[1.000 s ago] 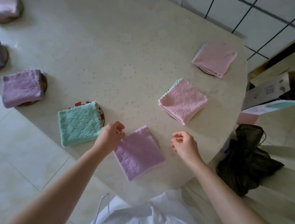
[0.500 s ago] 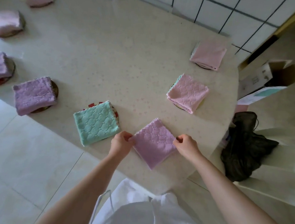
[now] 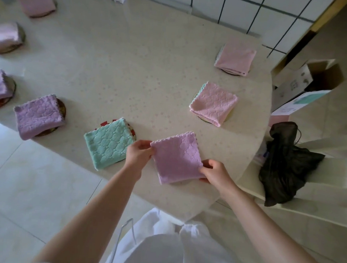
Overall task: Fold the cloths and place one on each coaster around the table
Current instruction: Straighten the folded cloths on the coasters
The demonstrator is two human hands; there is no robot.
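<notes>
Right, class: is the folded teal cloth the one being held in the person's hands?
No: both hands, left and right, grip the folded lilac textured cloth, while the folded teal textured cloth lies untouched beside it.

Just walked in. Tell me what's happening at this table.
A person is laying folded cloths on coasters around the table. Both hands hold the purple cloth nearest them: the left hand pinches its left corner, the right hand its lower right corner. The mint cloth, another purple cloth and two pink cloths already sit on their coasters, with more along the far left edge.
</notes>
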